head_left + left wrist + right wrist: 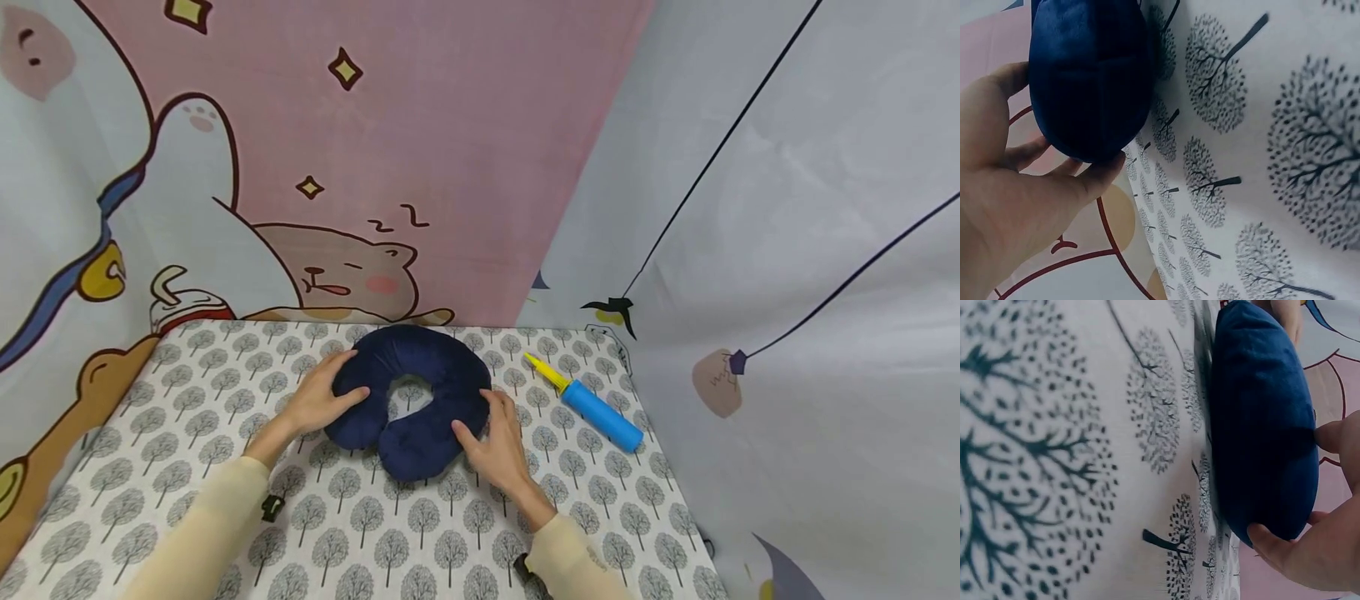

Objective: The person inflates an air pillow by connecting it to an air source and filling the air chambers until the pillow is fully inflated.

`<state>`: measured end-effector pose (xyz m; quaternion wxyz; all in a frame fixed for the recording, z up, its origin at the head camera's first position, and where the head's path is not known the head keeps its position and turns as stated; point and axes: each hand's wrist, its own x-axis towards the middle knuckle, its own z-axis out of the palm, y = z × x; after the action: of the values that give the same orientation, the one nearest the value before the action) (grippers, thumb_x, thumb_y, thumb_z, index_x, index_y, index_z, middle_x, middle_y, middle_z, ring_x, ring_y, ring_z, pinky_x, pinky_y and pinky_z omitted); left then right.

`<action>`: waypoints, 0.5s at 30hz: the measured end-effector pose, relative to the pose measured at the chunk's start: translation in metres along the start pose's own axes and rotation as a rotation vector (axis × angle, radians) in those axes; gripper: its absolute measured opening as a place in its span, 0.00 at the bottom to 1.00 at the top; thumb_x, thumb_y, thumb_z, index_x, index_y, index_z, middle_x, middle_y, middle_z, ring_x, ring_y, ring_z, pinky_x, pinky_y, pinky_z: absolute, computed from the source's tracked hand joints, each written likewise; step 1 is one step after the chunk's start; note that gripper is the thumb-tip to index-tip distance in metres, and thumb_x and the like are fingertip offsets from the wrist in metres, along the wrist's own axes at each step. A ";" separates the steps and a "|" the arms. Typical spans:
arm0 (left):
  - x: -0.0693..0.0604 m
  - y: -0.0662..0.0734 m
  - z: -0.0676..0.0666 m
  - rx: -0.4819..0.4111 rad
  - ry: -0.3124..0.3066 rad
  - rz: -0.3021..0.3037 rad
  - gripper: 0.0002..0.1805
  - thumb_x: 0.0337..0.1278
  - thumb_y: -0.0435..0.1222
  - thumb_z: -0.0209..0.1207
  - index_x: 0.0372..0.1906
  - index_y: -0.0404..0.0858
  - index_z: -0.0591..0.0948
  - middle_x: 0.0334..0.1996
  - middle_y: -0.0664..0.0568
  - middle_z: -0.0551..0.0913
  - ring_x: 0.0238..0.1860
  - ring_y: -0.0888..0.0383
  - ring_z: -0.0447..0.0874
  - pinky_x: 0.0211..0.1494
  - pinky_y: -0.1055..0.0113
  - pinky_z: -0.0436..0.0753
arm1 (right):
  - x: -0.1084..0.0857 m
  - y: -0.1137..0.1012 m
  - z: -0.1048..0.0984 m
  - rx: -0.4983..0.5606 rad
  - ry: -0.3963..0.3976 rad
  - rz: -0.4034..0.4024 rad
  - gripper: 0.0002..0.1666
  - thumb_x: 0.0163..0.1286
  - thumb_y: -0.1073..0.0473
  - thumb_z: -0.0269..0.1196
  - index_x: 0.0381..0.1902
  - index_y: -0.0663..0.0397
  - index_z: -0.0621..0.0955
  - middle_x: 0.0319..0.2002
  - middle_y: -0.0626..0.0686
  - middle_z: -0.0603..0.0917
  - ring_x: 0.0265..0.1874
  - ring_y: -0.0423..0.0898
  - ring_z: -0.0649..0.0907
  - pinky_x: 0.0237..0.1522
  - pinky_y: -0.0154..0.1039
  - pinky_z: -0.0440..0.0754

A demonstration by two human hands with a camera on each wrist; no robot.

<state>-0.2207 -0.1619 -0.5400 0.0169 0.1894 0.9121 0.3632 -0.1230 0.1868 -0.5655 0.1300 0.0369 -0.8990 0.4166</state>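
A dark blue U-shaped neck pillow (450,367) lies on the tree-print cloth, its opening turned toward me. My left hand (318,400) grips its left side, thumb on top and fingers along the outer edge. On the other side my right hand (495,437) holds the right arm of the pillow in the same way. In the left wrist view the left hand (1029,181) has its fingers against the rounded side of the pillow (1091,81). The right wrist view shows the right hand (1325,544) with thumb and fingers round the pillow's edge (1266,431).
A blue hand pump (603,417) with a yellow nozzle (546,372) lies to the right of the pillow. Cartoon-printed fabric walls (465,167) stand behind and at both sides of the tree-print cloth (360,550).
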 end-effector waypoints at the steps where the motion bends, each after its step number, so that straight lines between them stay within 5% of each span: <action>1: -0.001 0.000 0.001 -0.002 0.012 0.004 0.45 0.80 0.48 0.67 0.89 0.34 0.64 0.87 0.26 0.63 0.84 0.21 0.63 0.82 0.20 0.66 | 0.001 0.000 0.000 0.012 0.002 -0.002 0.44 0.77 0.43 0.74 0.81 0.58 0.75 0.78 0.68 0.73 0.61 0.61 0.85 0.62 0.59 0.87; 15: -0.039 0.040 0.010 -0.085 0.140 -0.113 0.47 0.75 0.48 0.72 0.87 0.32 0.67 0.85 0.24 0.64 0.81 0.20 0.68 0.78 0.21 0.73 | 0.043 0.012 -0.029 0.234 -0.148 0.036 0.38 0.78 0.55 0.71 0.82 0.55 0.76 0.82 0.66 0.71 0.73 0.69 0.80 0.75 0.62 0.84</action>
<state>-0.1699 -0.1428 -0.5251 -0.0182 0.1108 0.9040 0.4126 -0.1607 0.2186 -0.5447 0.0508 0.0661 -0.8519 0.5170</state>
